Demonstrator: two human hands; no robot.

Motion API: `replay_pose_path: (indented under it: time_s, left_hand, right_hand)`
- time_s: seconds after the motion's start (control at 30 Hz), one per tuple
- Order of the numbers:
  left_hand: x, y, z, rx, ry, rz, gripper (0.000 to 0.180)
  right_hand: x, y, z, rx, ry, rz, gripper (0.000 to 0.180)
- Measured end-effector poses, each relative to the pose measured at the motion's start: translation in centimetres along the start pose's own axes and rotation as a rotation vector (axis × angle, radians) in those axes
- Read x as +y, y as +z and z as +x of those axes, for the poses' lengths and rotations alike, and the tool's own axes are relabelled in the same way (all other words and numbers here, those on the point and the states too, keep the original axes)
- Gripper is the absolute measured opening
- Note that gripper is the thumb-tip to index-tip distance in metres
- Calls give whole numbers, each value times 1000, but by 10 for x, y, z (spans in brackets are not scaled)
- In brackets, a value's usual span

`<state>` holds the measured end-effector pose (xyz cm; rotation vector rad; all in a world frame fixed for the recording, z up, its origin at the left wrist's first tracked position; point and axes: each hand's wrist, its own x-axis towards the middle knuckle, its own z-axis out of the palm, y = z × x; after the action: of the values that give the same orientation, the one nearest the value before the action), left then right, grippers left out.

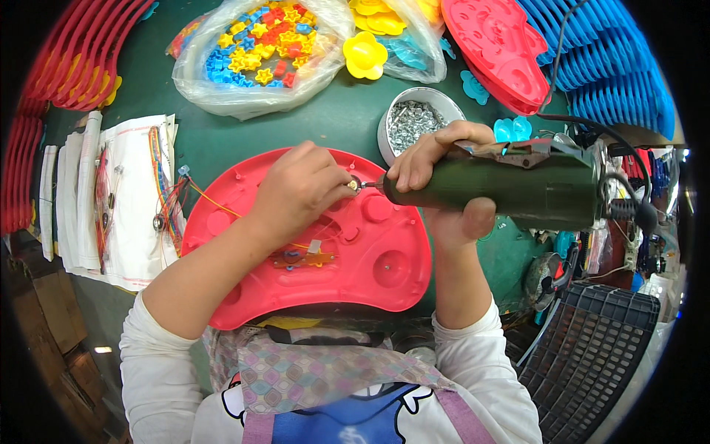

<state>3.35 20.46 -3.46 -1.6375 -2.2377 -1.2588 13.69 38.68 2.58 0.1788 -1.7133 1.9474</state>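
My right hand (452, 174) grips a dark green electric screwdriver (518, 189), held nearly level with its bit pointing left. The bit's tip meets a small round part (355, 184) with a pale centre. Thumb and fingertips of my left hand (296, 189) close on that part; its exact kind is too small to tell. Both hands are over a red plastic shell (403, 259) with moulded hollows and posts, lying on the table. Inside the shell, below my left hand, sits a narrow brown circuit board (299, 259). A yellow wire (211, 197) runs under my left forearm.
A white tub of screws (383, 140) stands beyond my right hand. Further back are a bag of coloured star pieces (259, 55), yellow flower pieces (364, 55) and stacked red (495, 52) and blue shells (614, 74). Wired parts lie on white cloth (133, 200). A black crate (599, 355) is at right.
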Motion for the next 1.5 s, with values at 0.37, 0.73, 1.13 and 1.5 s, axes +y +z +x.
replay_pose_path:
  time_s: [0.37,0.73,1.13,1.5]
  left_hand:
    - [16,-19,0,-104,-149,-206,30]
    - [19,-19,-3,132,2,-32,35]
    - [6,-10,-11,-53,-213,-103,23]
    - [5,-6,-11,-14,-136,-106,21]
  right_hand:
    - [6,17,-2,-25,-170,271,94]
    - [6,20,-6,-1,-190,165,91]
    - [11,22,-7,100,-80,231,82]
    - [-1,30,4,-46,15,-8,87]
